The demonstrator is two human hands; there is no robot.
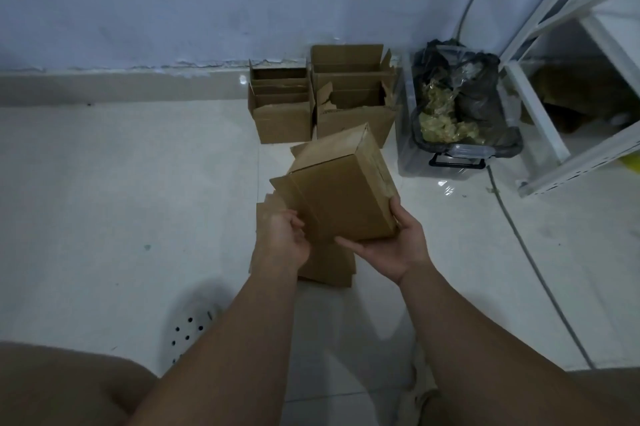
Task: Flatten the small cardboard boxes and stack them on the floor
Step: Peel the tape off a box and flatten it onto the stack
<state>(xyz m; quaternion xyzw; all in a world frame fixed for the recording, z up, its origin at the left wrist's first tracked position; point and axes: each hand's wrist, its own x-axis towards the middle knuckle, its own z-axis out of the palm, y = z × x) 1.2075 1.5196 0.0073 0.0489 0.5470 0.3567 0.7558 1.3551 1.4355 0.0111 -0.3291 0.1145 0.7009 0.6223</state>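
Cardboard box in left hand, right hand; flat stack beneath, half hidden

Place: storage corner, likely a home or stockroom.
Surfaces: pale tiled floor, flaking painted wall.
Storage: white metal rack upper right, clear plastic bin, open cardboard boxes.

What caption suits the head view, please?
Left hand and right hand hold a cardboard box above the flattened stack; open boxes wait behind.
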